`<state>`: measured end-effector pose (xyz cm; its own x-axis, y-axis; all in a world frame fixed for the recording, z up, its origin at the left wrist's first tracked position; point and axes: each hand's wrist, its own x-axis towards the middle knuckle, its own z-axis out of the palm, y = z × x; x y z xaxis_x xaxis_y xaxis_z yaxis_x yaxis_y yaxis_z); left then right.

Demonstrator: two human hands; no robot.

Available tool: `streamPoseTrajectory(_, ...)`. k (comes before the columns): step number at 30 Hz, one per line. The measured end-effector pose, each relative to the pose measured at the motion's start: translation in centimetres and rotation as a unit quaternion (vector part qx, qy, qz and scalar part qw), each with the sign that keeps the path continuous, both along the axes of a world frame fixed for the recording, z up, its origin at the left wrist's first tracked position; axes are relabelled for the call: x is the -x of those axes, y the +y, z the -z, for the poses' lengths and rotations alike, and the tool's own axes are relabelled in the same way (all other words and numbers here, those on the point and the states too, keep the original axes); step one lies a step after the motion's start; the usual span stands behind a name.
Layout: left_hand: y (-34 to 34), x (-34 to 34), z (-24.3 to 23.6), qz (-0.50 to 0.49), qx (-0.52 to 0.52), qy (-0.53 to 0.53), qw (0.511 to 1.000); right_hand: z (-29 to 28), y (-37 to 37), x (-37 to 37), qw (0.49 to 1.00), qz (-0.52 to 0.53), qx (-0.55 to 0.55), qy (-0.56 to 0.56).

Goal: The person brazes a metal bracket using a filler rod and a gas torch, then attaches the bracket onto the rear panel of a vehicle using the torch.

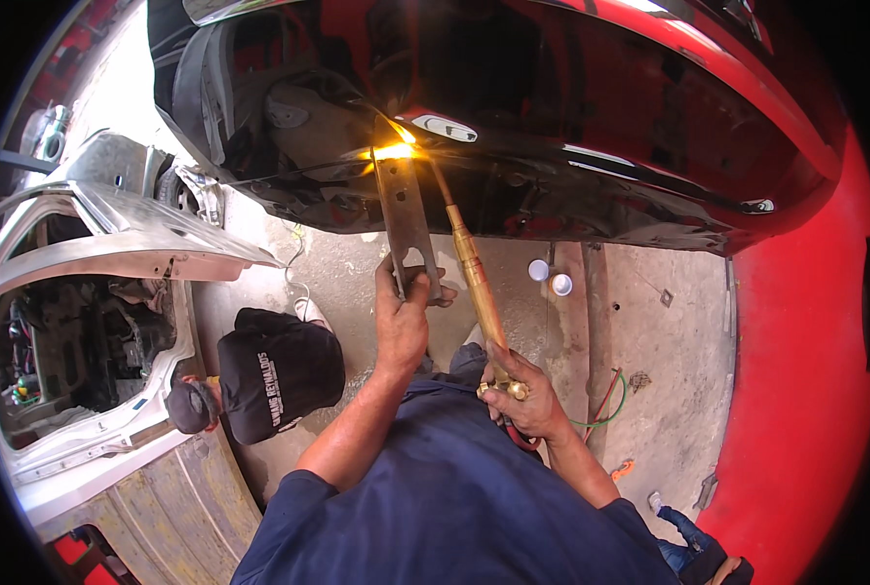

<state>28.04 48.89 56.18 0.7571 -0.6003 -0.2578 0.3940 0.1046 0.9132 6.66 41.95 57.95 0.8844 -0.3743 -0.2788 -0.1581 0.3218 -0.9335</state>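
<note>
My left hand point(406, 297) grips the lower end of a flat grey metal strip point(392, 195) with holes in it, held upright in the picture. My right hand point(521, 395) is closed on the valve end of a long brass torch point(469, 263), its narrow tube angled up to the strip’s top. A bright yellow flame point(394, 148) burns there, close to the glossy black car panel point(561, 88); whether the strip touches the panel I cannot tell. A hose runs from the torch below my right hand.
A co-worker in black point(279, 370) bends beside a stripped white car body point(113, 253) at left. Two small white containers point(561, 285) and hoses point(605, 414) lie on the concrete floor point(664, 361). A red surface point(795, 322) borders the right. Another person point(688, 546) is at lower right.
</note>
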Motion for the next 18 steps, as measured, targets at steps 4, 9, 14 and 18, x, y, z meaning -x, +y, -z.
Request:
streamPoseTrajectory(4, 0.0, 0.0, 0.0, 0.000, -0.003, 0.000, 1.000, 0.0, -0.1, 0.0, 1.000, 0.003, -0.011, 0.006)
streamPoseTrajectory(9, 0.0, -0.2, -0.2, -0.001, -0.006, -0.001, 1.000, -0.9, -0.6, 0.3, 0.999, -0.009, -0.045, 0.013)
streamPoseTrajectory(14, 0.2, -0.3, -0.3, -0.001, -0.011, 0.004, 1.000, -1.1, -1.5, 0.9, 0.998, -0.044, -0.040, 0.019)
streamPoseTrajectory(18, 0.2, -0.3, -0.4, 0.002, -0.012, 0.000, 1.000, -1.1, -1.7, 0.9, 0.998, -0.047, -0.043, 0.028)
